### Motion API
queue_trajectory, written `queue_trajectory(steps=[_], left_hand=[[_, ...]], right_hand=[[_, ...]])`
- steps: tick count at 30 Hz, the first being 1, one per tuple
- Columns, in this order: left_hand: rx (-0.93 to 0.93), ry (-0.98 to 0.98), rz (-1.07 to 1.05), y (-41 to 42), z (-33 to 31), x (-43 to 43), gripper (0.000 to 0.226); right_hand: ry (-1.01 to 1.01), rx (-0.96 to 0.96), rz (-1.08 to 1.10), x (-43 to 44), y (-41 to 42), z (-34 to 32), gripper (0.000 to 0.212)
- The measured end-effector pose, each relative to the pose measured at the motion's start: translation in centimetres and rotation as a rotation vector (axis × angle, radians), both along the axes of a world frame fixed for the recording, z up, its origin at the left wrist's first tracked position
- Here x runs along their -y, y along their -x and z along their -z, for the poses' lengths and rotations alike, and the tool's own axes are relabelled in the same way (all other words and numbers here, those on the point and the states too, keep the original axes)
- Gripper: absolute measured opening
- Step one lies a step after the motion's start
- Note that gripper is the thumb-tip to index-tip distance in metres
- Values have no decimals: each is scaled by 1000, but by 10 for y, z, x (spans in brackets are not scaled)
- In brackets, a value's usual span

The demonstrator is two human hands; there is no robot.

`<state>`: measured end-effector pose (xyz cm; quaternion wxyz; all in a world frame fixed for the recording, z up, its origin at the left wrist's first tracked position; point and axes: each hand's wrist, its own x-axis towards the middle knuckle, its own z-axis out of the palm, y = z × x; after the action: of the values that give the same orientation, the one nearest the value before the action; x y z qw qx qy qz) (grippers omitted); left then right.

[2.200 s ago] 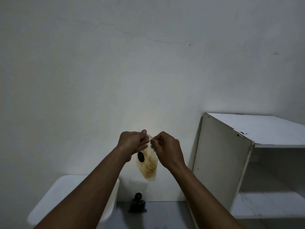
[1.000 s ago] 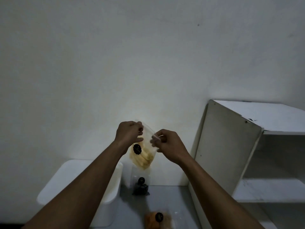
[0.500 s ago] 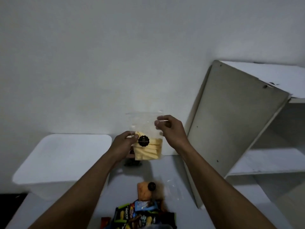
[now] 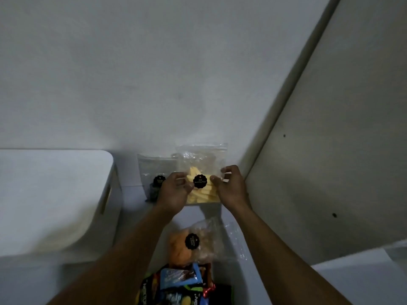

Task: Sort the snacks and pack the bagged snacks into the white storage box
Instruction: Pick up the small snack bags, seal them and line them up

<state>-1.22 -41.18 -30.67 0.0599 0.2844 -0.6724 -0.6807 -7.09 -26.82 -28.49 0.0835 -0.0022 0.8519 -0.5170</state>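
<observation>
A clear bag of pale yellow sticks (image 4: 203, 195) with a black round sticker stands upright against the wall. My left hand (image 4: 176, 191) grips its left side and my right hand (image 4: 229, 188) grips its right side. Just left of it leans a second clear bag with dark contents (image 4: 154, 172), partly hidden by my left hand. A clear bag of orange snacks (image 4: 196, 243) lies on the surface between my forearms. The white storage box (image 4: 50, 194) stands at the left with its lid on.
A pile of colourful wrapped snack packets (image 4: 182, 285) lies at the bottom centre. A white cabinet panel (image 4: 326, 150) rises on the right. The white wall stands right behind the bags.
The view has tilted down. Both hands have lowered the bag of yellow sticks from mid-air to stand against the wall, beside the dark-content bag.
</observation>
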Motion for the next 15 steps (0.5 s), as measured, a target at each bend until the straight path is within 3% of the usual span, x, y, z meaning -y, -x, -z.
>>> queue_trajectory(steps=[6,15], left_hand=[[39,52,23,22,52,-21,42],[97,151,-9,36,59,-21,53]], right_hand=[[-85,19,28,-6,28,50,34],[-101,88,6,-5,45,63,43]])
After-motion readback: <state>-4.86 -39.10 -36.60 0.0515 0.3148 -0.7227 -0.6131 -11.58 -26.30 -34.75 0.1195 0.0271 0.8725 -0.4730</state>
